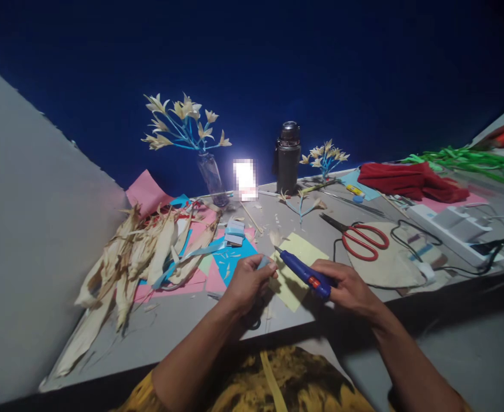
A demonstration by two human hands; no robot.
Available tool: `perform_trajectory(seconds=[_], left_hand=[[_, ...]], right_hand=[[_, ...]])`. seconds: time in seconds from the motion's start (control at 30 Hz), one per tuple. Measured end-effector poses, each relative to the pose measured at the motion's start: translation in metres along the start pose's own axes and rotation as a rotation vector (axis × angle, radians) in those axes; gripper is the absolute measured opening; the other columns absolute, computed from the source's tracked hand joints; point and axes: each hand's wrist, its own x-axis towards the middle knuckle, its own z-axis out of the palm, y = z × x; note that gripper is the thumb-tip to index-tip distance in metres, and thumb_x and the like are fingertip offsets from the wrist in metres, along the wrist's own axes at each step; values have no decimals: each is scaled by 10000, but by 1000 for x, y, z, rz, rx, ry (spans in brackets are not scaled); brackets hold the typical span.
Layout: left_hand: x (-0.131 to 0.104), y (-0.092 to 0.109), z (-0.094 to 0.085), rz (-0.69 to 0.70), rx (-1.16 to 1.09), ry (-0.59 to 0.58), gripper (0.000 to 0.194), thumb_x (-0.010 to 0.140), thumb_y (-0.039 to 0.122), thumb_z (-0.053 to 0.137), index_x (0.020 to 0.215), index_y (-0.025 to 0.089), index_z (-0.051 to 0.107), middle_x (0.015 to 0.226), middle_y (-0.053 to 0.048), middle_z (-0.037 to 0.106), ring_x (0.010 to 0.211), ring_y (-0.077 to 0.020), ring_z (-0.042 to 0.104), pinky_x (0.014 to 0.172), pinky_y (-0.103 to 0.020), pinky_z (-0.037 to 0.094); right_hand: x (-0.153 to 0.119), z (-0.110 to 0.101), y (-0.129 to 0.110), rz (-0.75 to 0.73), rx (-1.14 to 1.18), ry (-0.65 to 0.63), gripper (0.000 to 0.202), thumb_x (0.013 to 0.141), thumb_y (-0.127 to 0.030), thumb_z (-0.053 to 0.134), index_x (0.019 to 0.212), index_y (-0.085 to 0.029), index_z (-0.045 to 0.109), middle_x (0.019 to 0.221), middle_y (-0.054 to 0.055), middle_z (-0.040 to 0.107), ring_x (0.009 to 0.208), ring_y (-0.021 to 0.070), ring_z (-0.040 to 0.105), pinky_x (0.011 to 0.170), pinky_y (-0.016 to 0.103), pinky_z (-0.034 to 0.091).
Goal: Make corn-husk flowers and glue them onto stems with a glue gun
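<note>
My right hand (348, 286) is wrapped round the handle of a blue glue gun (301, 269) with a red trigger part. Its nozzle points up and left, close to the fingers of my left hand (252, 280). Those fingers are pinched on a pale blue strip (264, 262) that looks like ribbon. Just beyond the nozzle is a small cream husk flower (274, 236); whether it joins what I hold, I cannot tell. Under the glue gun lies a pale yellow sheet (294, 297). A dark looped handle (254, 325) shows below my left hand, partly hidden.
Dried corn husks (127, 257) and coloured paper lie left, with a light blue ribbon roll (234, 233). Husk flowers stand in a glass bottle (212, 177) beside a bright light. Red-handled scissors (365, 240), a flask (288, 160) and a power strip (449, 234) with cords are further right.
</note>
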Motion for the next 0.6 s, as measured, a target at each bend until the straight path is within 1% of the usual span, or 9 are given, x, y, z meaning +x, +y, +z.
perform_trajectory(seconds=[0.13,0.3,0.37,0.5,0.6], left_hand=[[0,0,0,13,4,12,351,661,423,808,657,149,589,444,80,385,341,-24,246,373,-199,136],[1,-1,-1,23,0,28,355,662,419,805,646,149,577,454,74,411,346,-22,269,375,-188,160],[0,-1,0,19,-3,27,356,661,419,806,649,147,577,465,67,438,342,-19,271,371,-186,160],[-1,1,1,11,-51,14,353,640,394,822,678,140,580,560,30,549,354,-6,286,370,-179,173],[-2,3,2,4,-69,3,364,633,399,826,676,136,577,574,24,560,355,-2,289,370,-175,175]], right_hand=[[-1,1,0,-23,6,13,93,837,-149,644,914,-173,690,845,33,662,768,154,591,707,234,456],[-1,0,-4,12,19,5,106,837,-160,635,924,-172,695,860,38,663,780,160,604,706,236,461],[-1,-1,-5,18,17,10,96,844,-177,634,917,-171,696,854,40,661,778,162,604,704,241,463],[-1,0,-5,12,4,15,75,854,-205,636,893,-167,689,838,41,656,760,163,599,690,246,462],[-1,0,-5,-2,-7,22,59,843,-188,636,873,-167,681,833,42,657,760,167,602,698,254,465]])
